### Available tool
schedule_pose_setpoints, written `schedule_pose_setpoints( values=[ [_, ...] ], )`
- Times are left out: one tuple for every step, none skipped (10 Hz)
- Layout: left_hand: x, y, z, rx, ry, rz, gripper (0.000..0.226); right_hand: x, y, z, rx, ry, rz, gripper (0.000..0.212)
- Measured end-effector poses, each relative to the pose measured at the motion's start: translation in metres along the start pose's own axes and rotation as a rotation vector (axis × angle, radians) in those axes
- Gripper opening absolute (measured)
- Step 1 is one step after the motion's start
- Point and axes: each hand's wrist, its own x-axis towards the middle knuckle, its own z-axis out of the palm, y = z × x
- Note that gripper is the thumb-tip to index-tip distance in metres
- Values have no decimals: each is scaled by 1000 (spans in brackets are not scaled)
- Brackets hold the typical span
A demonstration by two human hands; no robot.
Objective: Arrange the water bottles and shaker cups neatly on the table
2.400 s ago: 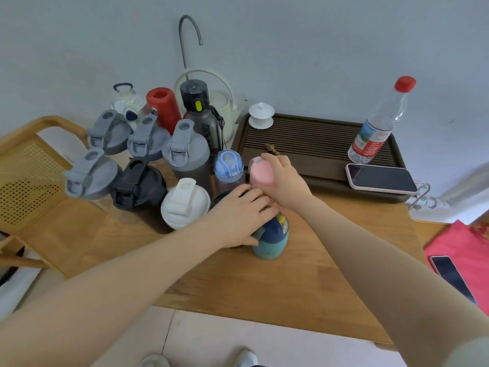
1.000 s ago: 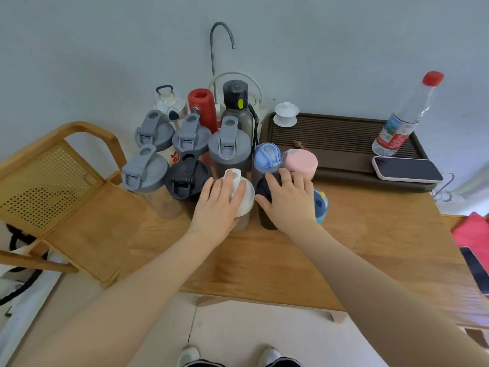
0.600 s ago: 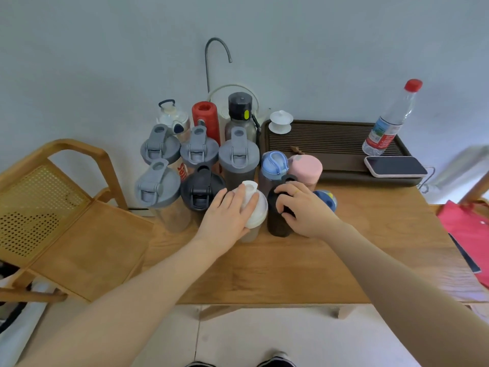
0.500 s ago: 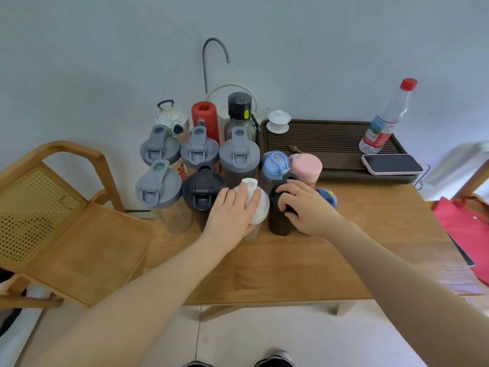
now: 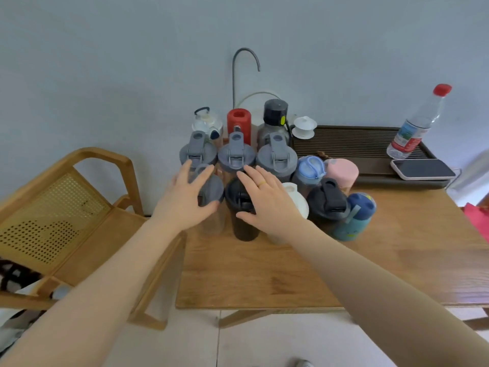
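Both hands spread — left hand (image 5: 187,199) on the grey-lidded shaker (image 5: 211,190), right hand (image 5: 267,201) over the black shaker (image 5: 242,207) — squaring the table's (image 5: 291,274) front row; next, gentle nudges.

**Around your desk**

Your desk (image 5: 291,274) is pale wood and stands against a grey-blue wall (image 5: 105,62). At its far right lies a dark slatted tray (image 5: 352,147). On the tray's near right corner you have a phone (image 5: 423,169) lying face up, and on its far left corner a small white lidded cup (image 5: 304,127). A thin curved spout (image 5: 238,70) rises by the wall behind a white kettle handle (image 5: 258,94). To your left, a wooden chair (image 5: 79,215) with a perforated cane back stands just beside the desk. Something red (image 5: 479,221) shows at the right edge, too cut off to tell. The floor (image 5: 238,340) is pale tile.
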Motion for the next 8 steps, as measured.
schedule_pose_setpoints(
  values=[
    [-2,-16,4,27,-91,33,77,10,-11,8,-77,-62,55,87],
    [-5,-16,8,113,-25,44,76,10,-16,12,-86,-74,99,87],
    [-6,-13,12,159,-3,15,77,10,-23,15,-106,-49,136,85],
    [-9,-13,12,182,5,34,78,9,-28,21,-105,-30,174,84],
    [-8,-18,10,179,3,64,78,9,-31,21,-120,-19,197,84],
    [-8,-22,11,193,25,106,78,11,-33,22,-137,-21,224,84],
    [-9,-25,8,202,22,121,77,15,-39,20,-132,-24,261,83],
    [-13,-25,10,224,25,129,81,11,-43,21,-136,-24,266,86]
  ],
)
